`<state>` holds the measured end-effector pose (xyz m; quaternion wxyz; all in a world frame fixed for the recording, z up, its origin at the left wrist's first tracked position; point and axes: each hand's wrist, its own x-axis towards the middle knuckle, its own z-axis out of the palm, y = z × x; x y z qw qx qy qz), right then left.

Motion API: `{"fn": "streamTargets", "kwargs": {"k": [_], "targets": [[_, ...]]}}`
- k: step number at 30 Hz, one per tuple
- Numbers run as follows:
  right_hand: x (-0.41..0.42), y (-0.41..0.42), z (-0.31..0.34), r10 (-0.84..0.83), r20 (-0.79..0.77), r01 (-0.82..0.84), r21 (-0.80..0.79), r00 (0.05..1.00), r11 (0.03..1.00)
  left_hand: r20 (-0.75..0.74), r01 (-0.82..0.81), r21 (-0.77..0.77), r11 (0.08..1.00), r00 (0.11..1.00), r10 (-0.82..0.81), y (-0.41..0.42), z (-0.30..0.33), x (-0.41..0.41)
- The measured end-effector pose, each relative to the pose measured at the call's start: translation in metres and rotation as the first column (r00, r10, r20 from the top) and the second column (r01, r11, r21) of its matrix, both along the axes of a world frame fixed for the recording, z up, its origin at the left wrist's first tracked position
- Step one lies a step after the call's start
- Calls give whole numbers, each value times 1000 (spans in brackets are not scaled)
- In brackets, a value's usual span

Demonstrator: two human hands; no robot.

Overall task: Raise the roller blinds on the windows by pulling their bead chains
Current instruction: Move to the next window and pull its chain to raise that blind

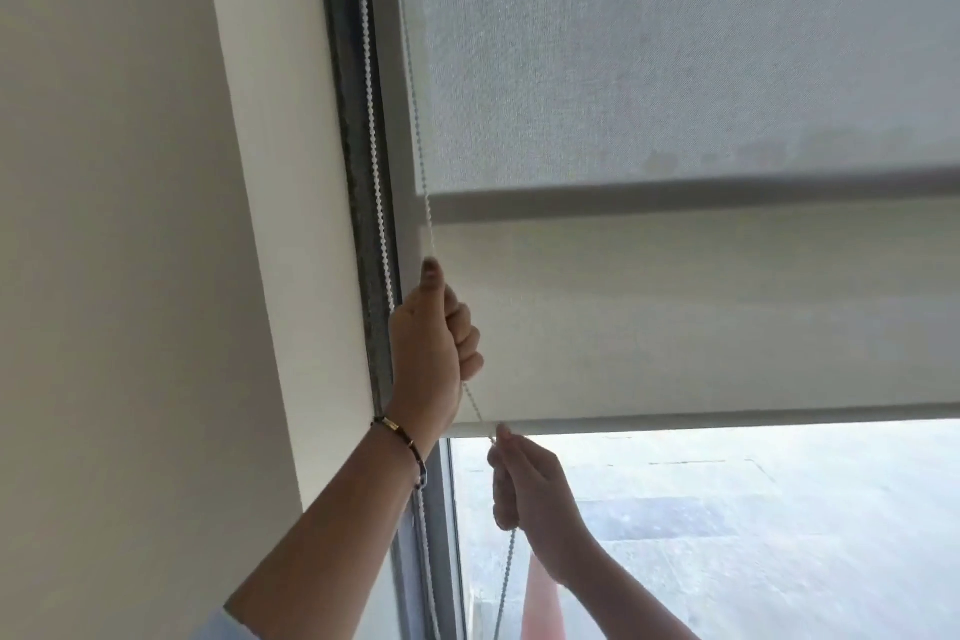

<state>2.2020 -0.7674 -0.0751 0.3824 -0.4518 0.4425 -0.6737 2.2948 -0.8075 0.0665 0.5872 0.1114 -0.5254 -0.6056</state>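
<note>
A white roller blind [701,317] hangs over the window with its bottom bar [727,420] above the bare glass. Behind it a grey sheer blind [675,42] ends in a bar [675,198] higher up. A white bead chain [425,203] runs down the blind's left edge. My left hand [434,346], with a bracelet on the wrist, is closed around this chain. Below it, my right hand [530,489] grips the same strand at the bottom bar's left end. A second strand of the chain [375,140] hangs by the frame.
A cream wall [130,224] and a white reveal [291,172] stand to the left of the dark window frame [353,120]. Through the uncovered glass [753,535] a grey surface shows outside. Something pink [540,603] lies under my right wrist.
</note>
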Motion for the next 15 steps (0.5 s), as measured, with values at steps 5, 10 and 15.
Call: {"fn": "streamTargets", "kwargs": {"k": [5,10,15], "targets": [[-38,-13,39,-120,-245,126,9,962,992,20,15,-4,1000,1000,-15,4,-14,8],[-34,-21,131,-32,-163,6,-158,986,987,78,30,41,999,996,-33,7,-57,2],[-5,-22,192,212,-124,-238,-266,969,934,238,6,111,994,971,-33,16,-117,-4]]}}
